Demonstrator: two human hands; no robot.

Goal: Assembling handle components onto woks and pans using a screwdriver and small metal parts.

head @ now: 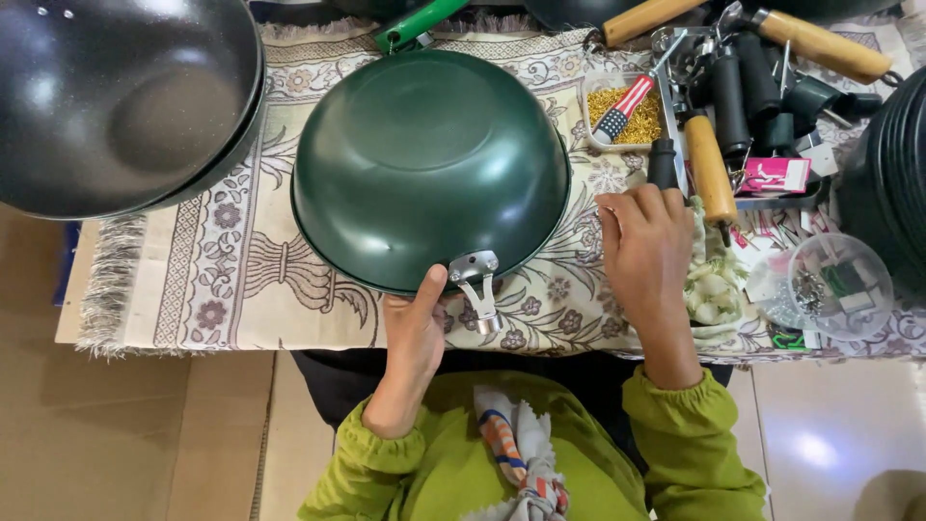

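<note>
A dark green pan (429, 164) lies upside down on a patterned cloth (241, 280), its bare metal handle bracket (477, 285) pointing toward me. My left hand (417, 328) grips the pan's near rim just left of the bracket, thumb resting on the pan's underside. My right hand (644, 246) lies palm down on the cloth to the right of the pan, fingertips at a black tool handle (662, 162) beside a wooden handle (709, 174). I cannot see anything held in it.
Stacked dark pans (116, 96) sit at the upper left. A clear box of small gold screws (641, 116) holds a striped screwdriver (620, 111). Wooden and black handles (762, 77) fill a tray at the upper right. A clear round tub of hardware (834, 285) stands right.
</note>
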